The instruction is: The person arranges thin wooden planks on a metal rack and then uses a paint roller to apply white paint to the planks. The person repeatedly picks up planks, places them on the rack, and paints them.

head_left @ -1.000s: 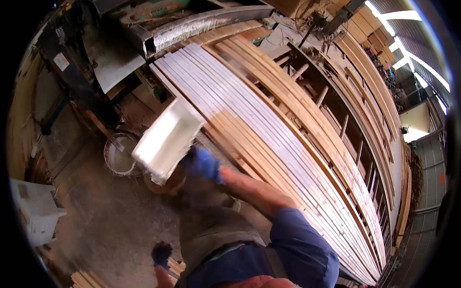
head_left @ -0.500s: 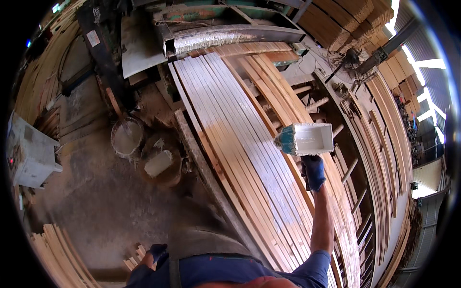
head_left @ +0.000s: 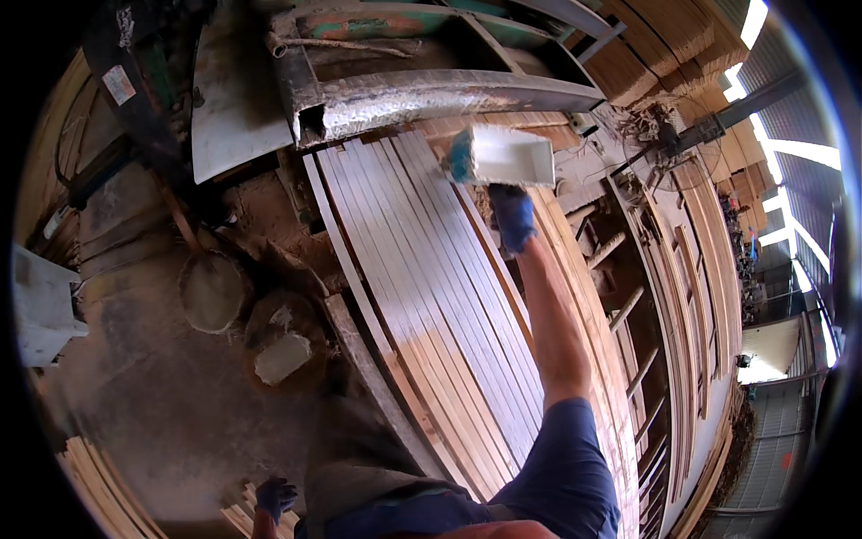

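My right hand (head_left: 513, 218), in a blue glove, is closed around the handle of a glue spreader (head_left: 512, 158). The spreader has a white box-shaped hopper, teal at its left end and crusted along the edge. It is over the far right part of a row of long wooden strips (head_left: 467, 440) lying side by side. A wet whitish coat (head_left: 404, 242) covers much of them; bare wood shows at the near left. My left hand (head_left: 276, 497), in a dark glove, hangs low at the left with its fingers apart, beside some wooden sticks (head_left: 238, 519), holding nothing.
A bucket (head_left: 214, 292) with a stick in it and a round container (head_left: 285, 337) with a pale block on top stand left of the strips. A metal frame (head_left: 449, 94) crosses the far end. More boards lie on a rack (head_left: 696, 296) at right.
My right arm has reached farther forward and left, carrying the spreader toward the far end of the strips. The whitish coat covers more of the strips' left side. My view has shifted.
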Demonstrator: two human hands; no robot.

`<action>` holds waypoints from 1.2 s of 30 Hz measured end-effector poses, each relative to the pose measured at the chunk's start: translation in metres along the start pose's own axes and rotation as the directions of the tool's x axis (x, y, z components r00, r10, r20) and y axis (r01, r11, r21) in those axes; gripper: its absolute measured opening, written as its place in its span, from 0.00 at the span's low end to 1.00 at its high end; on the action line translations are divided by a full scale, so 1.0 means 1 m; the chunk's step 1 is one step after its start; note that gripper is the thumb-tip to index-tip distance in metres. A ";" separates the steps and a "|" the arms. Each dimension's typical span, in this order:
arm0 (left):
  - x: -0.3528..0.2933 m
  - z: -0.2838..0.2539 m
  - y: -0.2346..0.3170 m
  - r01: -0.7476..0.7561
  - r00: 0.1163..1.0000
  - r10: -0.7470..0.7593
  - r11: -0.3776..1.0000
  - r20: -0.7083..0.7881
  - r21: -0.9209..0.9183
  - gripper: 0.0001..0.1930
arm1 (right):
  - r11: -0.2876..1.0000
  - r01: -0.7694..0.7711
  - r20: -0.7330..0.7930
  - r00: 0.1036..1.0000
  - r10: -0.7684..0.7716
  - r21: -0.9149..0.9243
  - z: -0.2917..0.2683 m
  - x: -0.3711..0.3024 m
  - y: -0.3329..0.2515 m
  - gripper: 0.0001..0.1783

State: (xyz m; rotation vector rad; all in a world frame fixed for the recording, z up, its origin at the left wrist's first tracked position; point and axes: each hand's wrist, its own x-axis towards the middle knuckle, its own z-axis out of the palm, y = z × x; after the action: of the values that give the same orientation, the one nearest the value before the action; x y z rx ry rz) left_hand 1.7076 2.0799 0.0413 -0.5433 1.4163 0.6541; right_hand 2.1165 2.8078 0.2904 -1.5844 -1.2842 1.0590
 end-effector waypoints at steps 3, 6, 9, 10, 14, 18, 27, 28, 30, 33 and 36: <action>-0.006 0.004 -0.013 -0.016 0.989 0.026 0.997 -0.146 0.072 0.21 | 0.998 0.058 -0.015 0.998 -0.058 -0.007 0.039 0.034 -0.011 0.20; -0.001 0.005 -0.016 0.012 0.980 0.007 0.995 -0.197 0.095 0.20 | 0.996 0.057 -0.026 0.998 -0.055 0.062 0.053 0.044 -0.012 0.16; 0.013 -0.004 -0.011 0.006 0.996 0.007 0.990 -0.094 0.138 0.24 | 0.995 0.053 0.000 0.999 -0.053 0.080 0.037 0.033 -0.009 0.15; 0.018 -0.011 -0.007 -0.060 0.998 0.057 0.988 0.026 0.145 0.23 | 0.996 0.037 0.008 0.999 -0.038 0.085 0.026 0.024 -0.007 0.15; 0.058 -0.033 0.023 -0.516 0.853 0.364 0.697 0.374 0.498 0.22 | 0.896 0.257 0.045 0.965 -0.259 -0.361 -0.052 -0.035 0.014 0.18; 0.084 -0.011 0.076 -0.675 0.719 0.329 0.542 0.612 0.501 0.23 | 0.866 -0.029 0.072 0.995 0.075 -0.500 -0.173 -0.133 0.056 0.18; -0.178 0.291 0.099 -0.788 0.615 0.243 0.239 0.750 0.568 0.17 | 0.704 -0.545 -0.228 0.836 0.500 -0.455 -0.421 -0.482 0.117 0.11; -0.205 0.336 0.079 -0.842 0.540 0.191 0.104 0.820 0.530 0.17 | 0.766 -0.541 -0.263 0.840 0.475 -0.348 -0.440 -0.523 0.124 0.11; -0.239 0.426 0.022 -0.884 0.079 0.049 -0.459 0.996 0.093 0.15 | 0.818 -0.531 -0.314 0.833 0.456 -0.220 -0.479 -0.611 0.137 0.10; -0.254 0.548 -0.080 -0.783 -0.222 -0.310 -0.508 0.925 -0.358 0.13 | 0.822 -0.554 -0.487 0.759 0.432 -0.133 -0.517 -0.726 0.152 0.05; -0.271 0.644 -0.215 -0.651 -0.259 -0.566 -0.496 0.782 -0.575 0.14 | 0.921 -0.388 -0.645 0.693 0.320 0.040 -0.535 -0.835 0.149 0.04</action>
State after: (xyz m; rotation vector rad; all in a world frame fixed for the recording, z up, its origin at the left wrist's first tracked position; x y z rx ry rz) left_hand 2.3075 2.3495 0.3594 2.4797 0.0207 0.4372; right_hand 2.5616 1.9168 0.4097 -2.0881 -0.5683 0.5610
